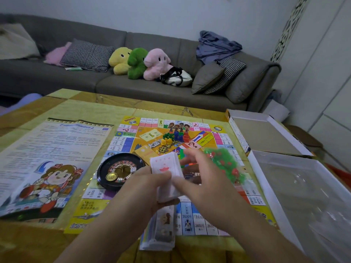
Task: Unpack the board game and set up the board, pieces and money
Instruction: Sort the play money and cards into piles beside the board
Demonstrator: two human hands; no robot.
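The game board lies flat in the middle of the table. My left hand grips a stack of paper money above the board's near part. My right hand holds the same stack from the right, its fingers blurred. A second wrapped bundle of money lies under my wrists at the board's near edge. A black roulette wheel with a die sits on the board's left. Coloured player pieces stand at the centre. A bag of green and red houses lies behind my right hand.
A large instruction sheet is spread on the table at the left. The open game box and its clear-windowed lid sit at the right. An orange card deck lies on the board. A grey sofa with plush toys stands beyond.
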